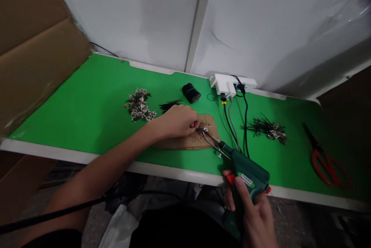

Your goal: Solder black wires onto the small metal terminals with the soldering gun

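My right hand point(256, 211) is wrapped round the handle of a green soldering gun point(251, 170) with a red trigger. The gun's metal tip and thin feed tube point up and left over a piece of brown cardboard point(213, 118). On the cardboard, my left hand point(181, 120) is closed in a pinch just left of the tip. What its fingers hold is mostly hidden. A small whitish piece point(205, 129) shows at the tip. Dark specks are scattered over the cardboard. Behind my left hand lie loose thin black wires point(171, 105).
On the green tabletop point(95, 97) stand a pile of small whitish parts point(139, 105), a black wire bundle point(191, 93) and parts with black wires point(269, 129). Red-handled scissors point(327, 165) lie far right. A white power strip point(224, 85) with cables sits at the back.
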The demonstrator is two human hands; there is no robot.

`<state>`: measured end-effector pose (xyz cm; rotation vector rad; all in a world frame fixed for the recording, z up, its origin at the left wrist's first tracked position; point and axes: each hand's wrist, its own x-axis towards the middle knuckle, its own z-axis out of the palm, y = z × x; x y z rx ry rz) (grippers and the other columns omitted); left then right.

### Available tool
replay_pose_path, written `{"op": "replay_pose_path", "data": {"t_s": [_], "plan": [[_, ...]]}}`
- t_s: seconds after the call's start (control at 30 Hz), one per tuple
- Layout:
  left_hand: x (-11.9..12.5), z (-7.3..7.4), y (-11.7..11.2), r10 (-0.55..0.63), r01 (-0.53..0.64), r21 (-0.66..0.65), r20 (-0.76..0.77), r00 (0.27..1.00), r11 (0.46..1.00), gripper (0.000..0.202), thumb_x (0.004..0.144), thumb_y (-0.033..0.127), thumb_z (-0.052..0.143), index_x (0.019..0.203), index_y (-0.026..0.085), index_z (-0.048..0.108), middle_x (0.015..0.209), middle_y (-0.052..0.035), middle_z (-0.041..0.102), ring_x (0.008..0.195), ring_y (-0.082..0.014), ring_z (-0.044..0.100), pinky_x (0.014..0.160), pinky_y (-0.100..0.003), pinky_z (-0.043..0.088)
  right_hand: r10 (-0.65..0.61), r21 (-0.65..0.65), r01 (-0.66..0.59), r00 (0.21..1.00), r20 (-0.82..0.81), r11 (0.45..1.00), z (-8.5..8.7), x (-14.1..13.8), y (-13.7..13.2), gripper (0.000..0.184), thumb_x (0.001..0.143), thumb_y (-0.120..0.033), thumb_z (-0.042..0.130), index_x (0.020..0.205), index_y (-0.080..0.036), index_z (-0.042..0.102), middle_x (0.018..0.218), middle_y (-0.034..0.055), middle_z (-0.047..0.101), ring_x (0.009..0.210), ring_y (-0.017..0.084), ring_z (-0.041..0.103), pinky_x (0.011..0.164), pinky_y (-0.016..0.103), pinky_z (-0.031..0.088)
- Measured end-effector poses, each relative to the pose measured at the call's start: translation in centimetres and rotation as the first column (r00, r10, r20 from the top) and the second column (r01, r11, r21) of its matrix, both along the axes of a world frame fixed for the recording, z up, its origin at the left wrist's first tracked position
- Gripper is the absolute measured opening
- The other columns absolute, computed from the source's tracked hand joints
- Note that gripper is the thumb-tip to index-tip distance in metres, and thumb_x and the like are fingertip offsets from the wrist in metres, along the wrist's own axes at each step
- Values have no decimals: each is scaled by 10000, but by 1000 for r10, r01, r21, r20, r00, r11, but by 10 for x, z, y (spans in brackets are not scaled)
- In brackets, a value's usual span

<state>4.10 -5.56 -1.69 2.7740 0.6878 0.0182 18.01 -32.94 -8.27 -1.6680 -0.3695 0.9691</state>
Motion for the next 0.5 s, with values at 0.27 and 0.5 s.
{"op": "replay_pose_path", "data": {"t_s": [0.27, 0.5], "plan": [[0, -6, 1, -28, 29, -40, 31, 999, 999, 174, 868, 144, 591, 793, 203, 737, 785, -49, 731, 712, -193, 617, 616, -310, 272, 12, 14, -12, 1000, -2, 1000, 4, -3, 2, 552, 936, -646, 748, 1136, -139, 665, 699, 13, 515, 630, 156, 464, 622, 258, 409], [1, -8, 0, -41, 45, -52, 73, 997, 998, 219, 894, 143, 590, 699, 178, 682, 669, -39, 649, 617, -166, 537, 597, -315, 247, -11, -19, 11, 1000, -12, 1000, 4, -3, -1, 531, 936, -644, 752, 1114, -155, 645, 678, -1, 482, 654, 152, 473, 593, 233, 376]]}}
